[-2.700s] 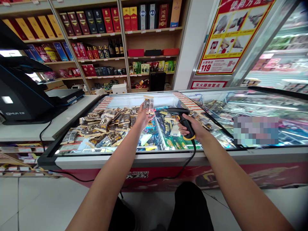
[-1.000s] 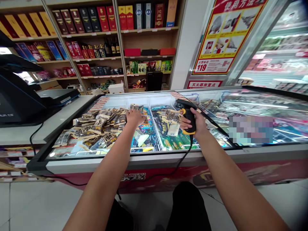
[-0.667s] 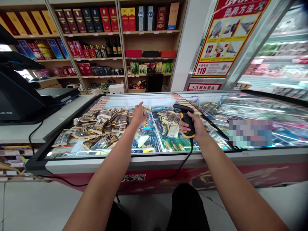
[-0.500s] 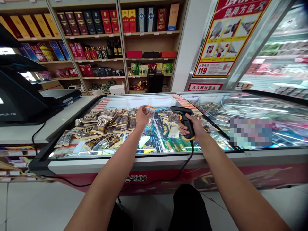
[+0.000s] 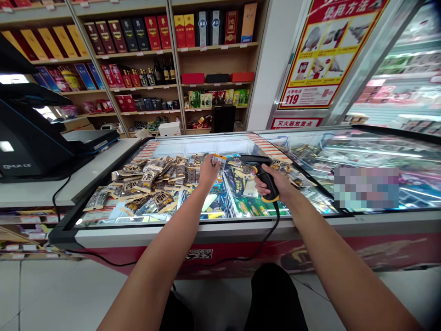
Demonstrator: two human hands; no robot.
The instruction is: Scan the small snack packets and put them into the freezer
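In the head view, the left hand's grip (image 5: 207,174) pinched a packet (image 5: 219,159) above the chest freezer (image 5: 237,228), near the scanner (image 5: 268,182) the right hand's grip (image 5: 281,185) encircled. The packet, held at one side, could have slipped; the hanging cable (image 5: 278,213) could have snagged.

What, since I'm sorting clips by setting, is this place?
Probably a shop: there's a glass-topped freezer, wall shelves lined with boxes, and a handheld scanner in the right hand.
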